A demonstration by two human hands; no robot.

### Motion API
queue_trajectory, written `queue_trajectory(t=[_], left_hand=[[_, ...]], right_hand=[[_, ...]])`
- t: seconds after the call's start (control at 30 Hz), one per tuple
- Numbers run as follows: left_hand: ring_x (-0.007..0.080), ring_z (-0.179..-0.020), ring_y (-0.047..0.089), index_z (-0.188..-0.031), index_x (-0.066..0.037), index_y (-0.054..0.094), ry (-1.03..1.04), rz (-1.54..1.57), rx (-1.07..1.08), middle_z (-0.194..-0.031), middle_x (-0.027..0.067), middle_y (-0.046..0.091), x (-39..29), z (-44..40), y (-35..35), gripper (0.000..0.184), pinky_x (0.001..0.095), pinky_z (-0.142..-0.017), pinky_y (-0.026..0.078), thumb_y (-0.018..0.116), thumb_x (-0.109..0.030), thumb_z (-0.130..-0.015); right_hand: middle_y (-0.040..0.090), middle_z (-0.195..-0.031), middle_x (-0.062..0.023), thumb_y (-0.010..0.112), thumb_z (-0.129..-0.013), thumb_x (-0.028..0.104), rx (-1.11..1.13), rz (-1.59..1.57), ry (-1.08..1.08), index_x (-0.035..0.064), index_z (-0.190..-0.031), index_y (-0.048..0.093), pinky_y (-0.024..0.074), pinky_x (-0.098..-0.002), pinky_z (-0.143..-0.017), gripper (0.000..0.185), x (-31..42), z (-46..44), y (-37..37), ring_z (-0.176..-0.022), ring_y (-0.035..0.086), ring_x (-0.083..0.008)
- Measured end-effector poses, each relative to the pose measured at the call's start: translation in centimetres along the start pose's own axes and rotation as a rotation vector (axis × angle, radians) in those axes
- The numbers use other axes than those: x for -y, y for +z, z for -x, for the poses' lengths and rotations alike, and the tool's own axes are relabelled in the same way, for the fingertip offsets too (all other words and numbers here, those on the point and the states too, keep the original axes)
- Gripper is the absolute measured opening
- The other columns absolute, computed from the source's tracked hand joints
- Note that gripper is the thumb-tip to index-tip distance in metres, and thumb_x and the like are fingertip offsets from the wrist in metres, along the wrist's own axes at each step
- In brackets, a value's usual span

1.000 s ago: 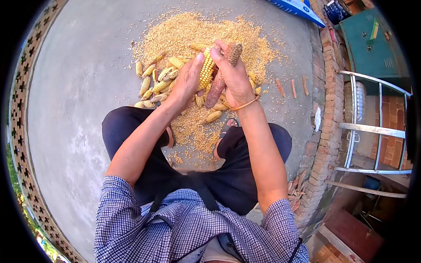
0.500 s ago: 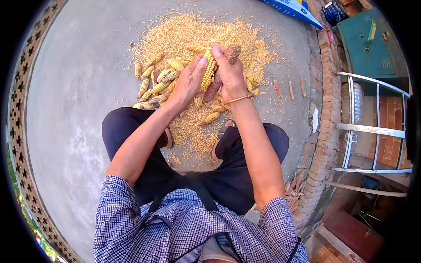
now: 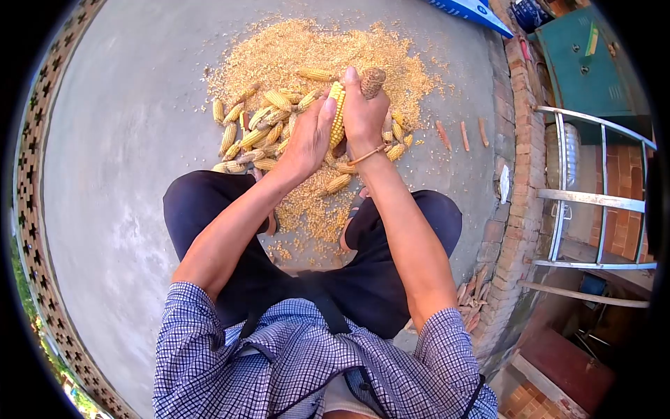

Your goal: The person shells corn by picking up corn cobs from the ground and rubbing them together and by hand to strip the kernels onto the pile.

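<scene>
My left hand (image 3: 310, 135) is closed around a yellow corn cob (image 3: 337, 115) that still bears rows of kernels. My right hand (image 3: 366, 115) grips a bare reddish corncob (image 3: 373, 82), whose thick end sticks out past my fist. The two cobs are held against each other, and my right thumb lies near the top of the yellow one. Below my hands, several partly stripped corn cobs (image 3: 255, 136) lie in a heap. Loose corn kernels (image 3: 307, 49) spread over the ground beyond and between my feet.
Several bare cobs (image 3: 463, 135) lie right of the kernels, with more piled by the brick edging (image 3: 518, 202). A metal rack (image 3: 593, 200) and a green cabinet (image 3: 583, 70) stand at the right. A blue bag (image 3: 474, 12) lies at the top. Concrete floor (image 3: 112, 153) stretches left.
My right hand has turned more upright, and its fist now covers most of the bare corncob. The yellow cob has tilted slightly more upright, and my left hand has shifted a little lower.
</scene>
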State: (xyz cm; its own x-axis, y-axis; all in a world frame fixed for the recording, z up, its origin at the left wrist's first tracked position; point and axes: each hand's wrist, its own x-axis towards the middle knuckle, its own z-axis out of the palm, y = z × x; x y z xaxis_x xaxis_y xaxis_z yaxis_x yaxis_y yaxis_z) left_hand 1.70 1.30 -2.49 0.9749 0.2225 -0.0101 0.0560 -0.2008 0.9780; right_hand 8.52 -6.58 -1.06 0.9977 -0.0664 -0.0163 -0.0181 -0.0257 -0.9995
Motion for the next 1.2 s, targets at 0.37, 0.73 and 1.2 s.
queue_trajectory(t=[0.37,0.73,1.2], left_hand=[[0.0258,-0.118,0.05,-0.134,-0.001,0.049,-0.005,0.17,-0.073,-0.13,0.0149,0.053,1.7,-1.3,-0.7,0.06,0.0389,-0.092,0.042,0.037,-0.051,-0.103],[0.0326,-0.117,0.057,-0.135,0.005,0.049,0.073,-0.016,-0.008,-0.121,0.0261,0.06,-0.9,-0.5,-0.5,0.062,0.0398,-0.101,0.041,0.034,-0.047,-0.105],[0.031,-0.105,0.062,-0.126,0.005,0.053,-0.043,0.062,-0.037,-0.112,0.0306,0.062,0.9,-0.6,0.3,0.062,0.0429,-0.092,0.045,0.029,-0.048,-0.106]], right_hand=[[0.063,-0.105,-0.0037,0.067,-0.095,0.025,0.42,-0.429,0.227,0.0029,-0.112,0.061,0.0481,-0.0294,-0.084,0.028,1.8,0.7,-1.5,-0.095,0.058,-0.0113],[0.064,-0.08,-0.0016,0.064,-0.097,0.027,0.12,-0.194,0.046,0.0006,-0.087,0.063,0.0465,-0.031,-0.066,0.028,0.3,-0.6,-0.3,-0.073,0.058,-0.0109],[0.065,-0.08,-0.006,0.065,-0.095,0.023,0.112,-0.027,-0.058,-0.002,-0.093,0.062,0.0472,-0.0325,-0.07,0.025,-0.2,1.1,-0.1,-0.073,0.057,-0.014]])
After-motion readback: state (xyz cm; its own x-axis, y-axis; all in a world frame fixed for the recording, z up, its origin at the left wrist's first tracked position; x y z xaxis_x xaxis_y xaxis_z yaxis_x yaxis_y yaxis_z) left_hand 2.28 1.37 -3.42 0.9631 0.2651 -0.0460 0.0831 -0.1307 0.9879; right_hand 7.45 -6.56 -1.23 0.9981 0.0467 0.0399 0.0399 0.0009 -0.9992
